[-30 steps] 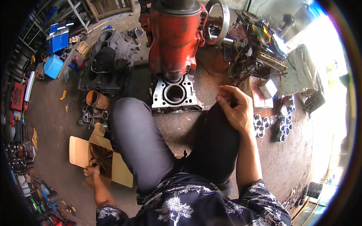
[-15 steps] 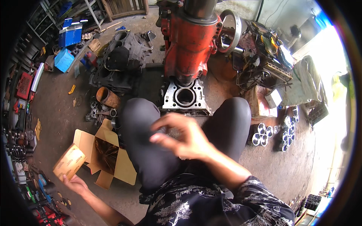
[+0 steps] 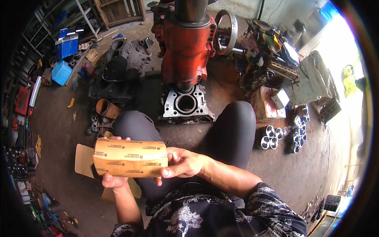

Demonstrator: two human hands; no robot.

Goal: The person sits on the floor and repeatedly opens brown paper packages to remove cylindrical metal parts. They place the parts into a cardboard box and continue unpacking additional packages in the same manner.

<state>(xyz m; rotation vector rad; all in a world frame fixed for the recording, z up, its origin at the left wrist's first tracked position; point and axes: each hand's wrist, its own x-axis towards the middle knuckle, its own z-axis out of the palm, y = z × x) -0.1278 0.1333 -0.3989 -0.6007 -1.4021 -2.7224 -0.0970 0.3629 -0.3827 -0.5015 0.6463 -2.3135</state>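
Between both hands, over my left thigh, lies a paper-wrapped cylinder (image 3: 130,158), tan-brown with dark repeated print. My left hand (image 3: 114,181) grips its left part, thumb on the near side and fingertips showing over the far edge. At its right end my right hand (image 3: 185,162) is closed on it, the thumb against the near corner. Behind the cylinder, an open cardboard box (image 3: 85,162) is mostly hidden; some flaps show. Beyond my knees sits a metal engine block (image 3: 167,106) with a round bore, under a red machine (image 3: 185,51).
Several shiny metal cylinders (image 3: 270,138) stand on the floor at right, near a wooden box (image 3: 266,104). A rusty cylinder sleeve (image 3: 107,108) and a dark engine block (image 3: 118,85) lie at left. Tools and parts line the far left; a cluttered bench (image 3: 276,59) stands at back right.
The wrapped cylinder has come from the far left, beside the cardboard box, to in front of my body. My right hand, empty before, has taken hold of its right end. The view has shifted slightly.
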